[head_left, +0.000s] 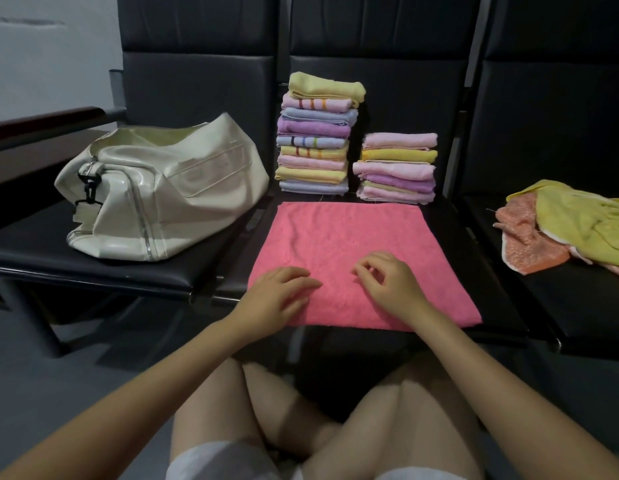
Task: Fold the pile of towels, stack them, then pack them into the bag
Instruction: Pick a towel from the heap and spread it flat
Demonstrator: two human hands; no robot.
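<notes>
While the cream glossy soft bag [162,195] waits on the left seat, the left hand [271,297] and right hand [387,284] rest relaxed, grasping nothing, on the flat pink terry towel [353,237], probably smoothing it for folding. Two folded pastel stacks [316,136] stand behind; crumpled yellow and orange towels [571,226] lie right.

nubby terry pink towel [363,251], glossy cream bag [162,195]

Pink towel [356,244] lies flat before two folded stacks [316,136], beside cream bag [169,195].
</notes>
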